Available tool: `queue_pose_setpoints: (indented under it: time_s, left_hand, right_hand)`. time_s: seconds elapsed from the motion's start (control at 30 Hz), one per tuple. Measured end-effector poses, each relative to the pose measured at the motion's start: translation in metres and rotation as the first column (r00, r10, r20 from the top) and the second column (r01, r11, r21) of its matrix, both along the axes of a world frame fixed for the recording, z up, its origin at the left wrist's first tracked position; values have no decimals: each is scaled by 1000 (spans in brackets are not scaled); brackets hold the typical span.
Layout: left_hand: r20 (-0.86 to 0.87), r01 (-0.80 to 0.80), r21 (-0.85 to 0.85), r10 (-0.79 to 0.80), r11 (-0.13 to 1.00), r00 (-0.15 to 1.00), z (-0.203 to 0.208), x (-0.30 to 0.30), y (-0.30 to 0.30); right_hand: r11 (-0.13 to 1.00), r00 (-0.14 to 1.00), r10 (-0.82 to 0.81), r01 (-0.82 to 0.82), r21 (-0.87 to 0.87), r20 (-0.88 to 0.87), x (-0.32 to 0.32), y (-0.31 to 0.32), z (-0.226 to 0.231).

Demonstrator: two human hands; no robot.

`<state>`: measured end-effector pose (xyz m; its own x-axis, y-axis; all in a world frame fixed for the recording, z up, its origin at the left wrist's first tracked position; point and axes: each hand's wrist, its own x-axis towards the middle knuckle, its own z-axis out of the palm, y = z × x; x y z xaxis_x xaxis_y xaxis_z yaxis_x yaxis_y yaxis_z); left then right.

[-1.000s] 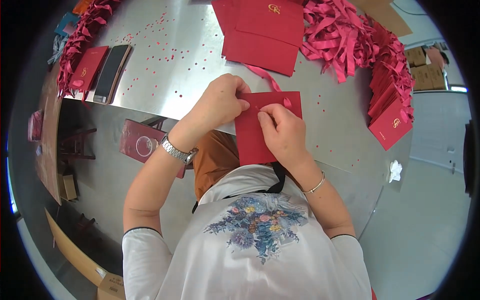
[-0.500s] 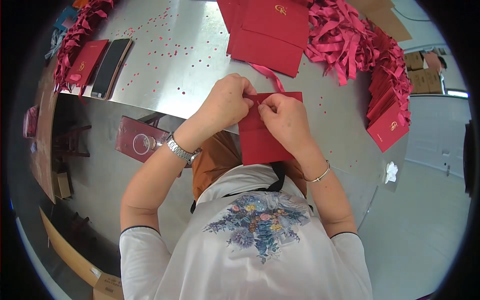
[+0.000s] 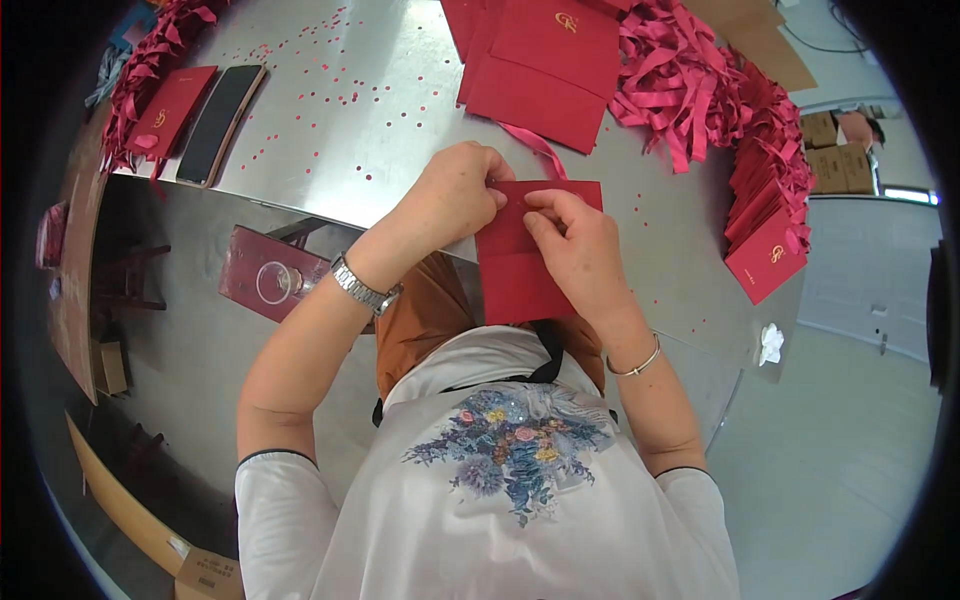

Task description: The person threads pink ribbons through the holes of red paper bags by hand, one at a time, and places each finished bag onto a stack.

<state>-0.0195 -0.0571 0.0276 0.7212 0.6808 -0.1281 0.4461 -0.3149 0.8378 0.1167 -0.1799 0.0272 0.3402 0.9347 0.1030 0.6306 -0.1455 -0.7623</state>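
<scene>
Currently, the left hand [image 3: 458, 195] pinches the red paper piece [image 3: 518, 285] by its upper-left edge — at the metal table [image 3: 660, 245]'s near side — while the right hand [image 3: 575, 240] curls its fingers over it; right grip indeterminable.

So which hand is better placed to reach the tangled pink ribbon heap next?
Probably the right hand: it's nearer the ribbon heap, though it and the left hand are at the rectangular red folder.
</scene>
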Motion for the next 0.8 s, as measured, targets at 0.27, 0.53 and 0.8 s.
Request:
queue_pose_setpoints:
  time_s: [0.27,0.53,0.8]
  left_hand:
    - [-5,13,20,-13,1000,1000,0,-1,-2]
    - [43,-41,94,37,995,998,-7,-2,-7]
    - [23,-34,111,32,993,999,-11,0,-3]
  right_hand:
    - [997,994,-55,60,-57,95,-6,8,2]
    - [991,989,35,-17,-130,141,2,19,5]
    - [975,777,196,-91,-201,598,-15,35,12]
